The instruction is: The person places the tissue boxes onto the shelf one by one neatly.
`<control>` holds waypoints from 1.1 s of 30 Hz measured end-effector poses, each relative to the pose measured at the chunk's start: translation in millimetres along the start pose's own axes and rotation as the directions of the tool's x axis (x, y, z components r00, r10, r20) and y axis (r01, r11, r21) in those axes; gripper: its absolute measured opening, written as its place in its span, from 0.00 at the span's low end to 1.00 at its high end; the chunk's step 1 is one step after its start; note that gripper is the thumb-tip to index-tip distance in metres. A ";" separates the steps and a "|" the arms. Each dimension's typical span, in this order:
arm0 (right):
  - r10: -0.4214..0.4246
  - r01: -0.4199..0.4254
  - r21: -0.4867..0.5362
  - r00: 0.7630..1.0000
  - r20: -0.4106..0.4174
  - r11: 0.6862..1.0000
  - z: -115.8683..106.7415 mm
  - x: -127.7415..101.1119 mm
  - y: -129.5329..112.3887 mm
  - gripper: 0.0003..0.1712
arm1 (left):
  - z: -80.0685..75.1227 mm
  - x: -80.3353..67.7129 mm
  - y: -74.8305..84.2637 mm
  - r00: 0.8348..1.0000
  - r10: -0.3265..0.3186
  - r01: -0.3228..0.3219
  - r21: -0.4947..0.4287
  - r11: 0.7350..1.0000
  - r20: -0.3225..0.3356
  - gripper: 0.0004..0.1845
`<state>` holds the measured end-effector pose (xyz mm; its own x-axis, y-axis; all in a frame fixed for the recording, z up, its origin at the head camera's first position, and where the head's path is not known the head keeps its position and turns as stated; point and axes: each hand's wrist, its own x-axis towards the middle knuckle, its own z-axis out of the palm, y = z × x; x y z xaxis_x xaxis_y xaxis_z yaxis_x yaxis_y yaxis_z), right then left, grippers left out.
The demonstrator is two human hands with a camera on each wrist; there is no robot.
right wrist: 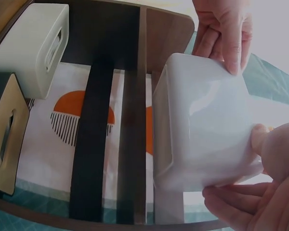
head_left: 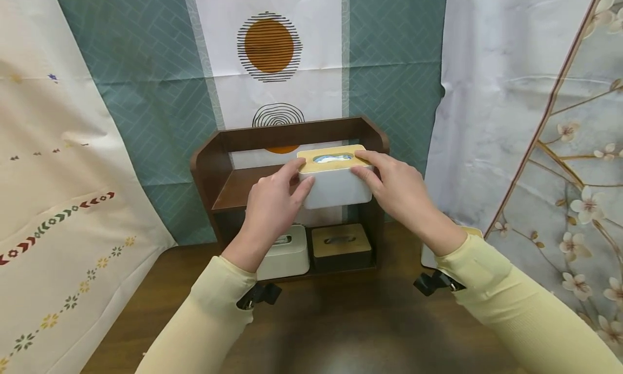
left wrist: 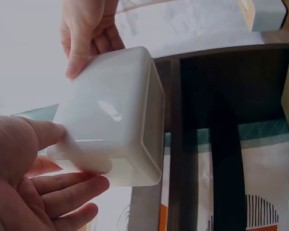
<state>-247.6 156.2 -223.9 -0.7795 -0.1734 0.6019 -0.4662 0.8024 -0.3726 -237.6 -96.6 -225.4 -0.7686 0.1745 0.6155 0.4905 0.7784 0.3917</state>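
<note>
Between both hands is a white tissue box [head_left: 336, 189] with a light wood lid and an oval slot showing tissue. It is held in the air in front of the upper shelf [head_left: 238, 186] of a dark brown wooden rack. My left hand [head_left: 273, 201] grips its left end, thumb on the front face and fingers at the lid's edge. My right hand [head_left: 396, 187] grips the right end in the same way. Both wrist views show the box's glossy white side [left wrist: 103, 96] and its recessed underside [right wrist: 164, 130].
On the rack's lower level stand a cream tissue box [head_left: 289, 255] and a black tissue box [head_left: 340, 248] with a wooden lid. Another white box with a wood lid [head_left: 471, 231] sits on the table [head_left: 340, 320] at right, partly behind the right forearm. Patterned cloths [head_left: 394, 66] hang around.
</note>
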 end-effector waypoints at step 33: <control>0.045 -0.045 -0.020 0.999 0.013 0.999 26.6 40.0 11.1 0.28 | 42.8 44.0 -21.3 0.997 -0.083 0.083 -0.057 0.995 0.007 0.30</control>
<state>-295.0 142.9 -222.8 -0.8052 -0.1443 0.5751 -0.4220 0.8208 -0.3850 -299.5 -79.7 -235.9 -0.8094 0.1133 0.5762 0.4475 0.7544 0.4803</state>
